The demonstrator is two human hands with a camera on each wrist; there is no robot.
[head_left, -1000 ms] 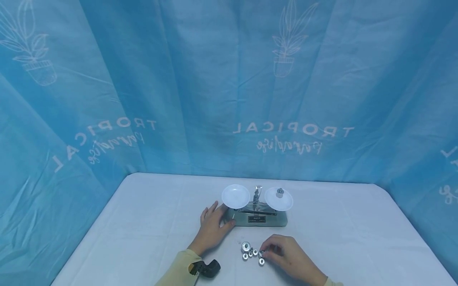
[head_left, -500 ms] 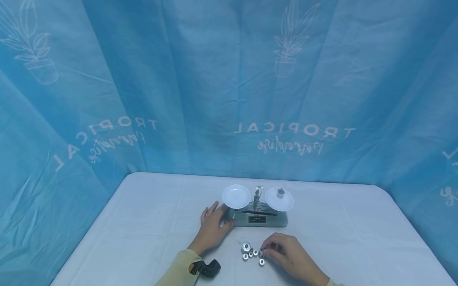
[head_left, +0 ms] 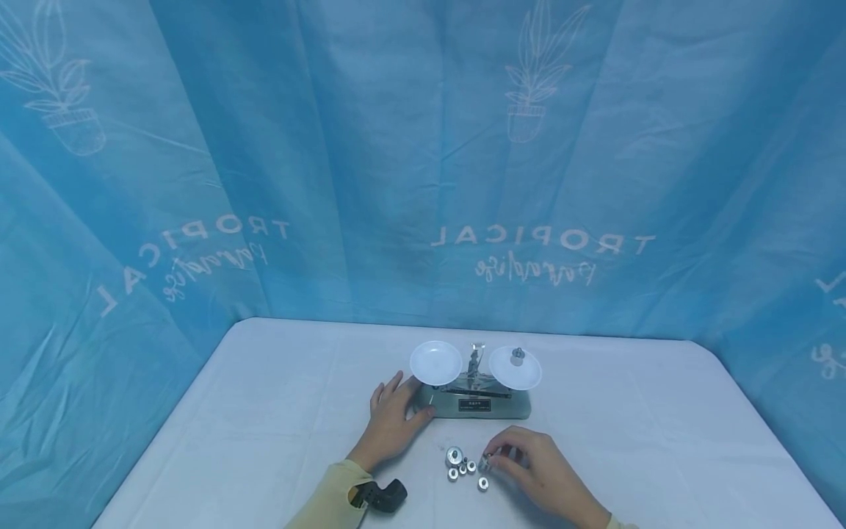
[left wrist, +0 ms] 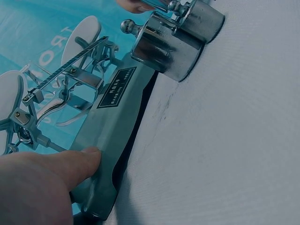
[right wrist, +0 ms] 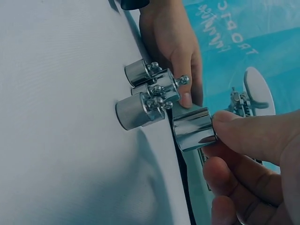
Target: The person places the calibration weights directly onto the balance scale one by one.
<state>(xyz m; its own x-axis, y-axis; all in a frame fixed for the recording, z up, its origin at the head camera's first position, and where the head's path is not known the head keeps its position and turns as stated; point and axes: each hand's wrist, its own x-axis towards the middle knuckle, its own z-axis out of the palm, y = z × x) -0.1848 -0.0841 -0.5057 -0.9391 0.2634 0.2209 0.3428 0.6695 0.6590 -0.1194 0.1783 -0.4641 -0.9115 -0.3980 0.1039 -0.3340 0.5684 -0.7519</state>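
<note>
My right hand [head_left: 538, 470] pinches a shiny metal balance weight [right wrist: 193, 130] by its knob end, between thumb and fingers. In the right wrist view the weight hangs tilted beside a cluster of several other knobbed weights [right wrist: 133, 111], which stand on the white cloth. At the left end of the green balance scale [head_left: 515, 409], my left hand [head_left: 391, 425] holds the base. Its thumb [left wrist: 84, 164] lies on top of the base, while its other fingers are hidden in the left wrist view. One weight [head_left: 518, 358] stands on the right pan [head_left: 518, 378]; the left pan [head_left: 435, 363] is bare.
A white cloth [head_left: 264, 411] covers the table, and a blue printed curtain [head_left: 370, 147] hangs behind and at both sides. A black strap-like device [head_left: 386, 497] sits at the left wrist, close above the cloth.
My right hand has risen slightly, and the pinched weight has come up and tilted away from the others. The left hand and the scale stay where they were.
</note>
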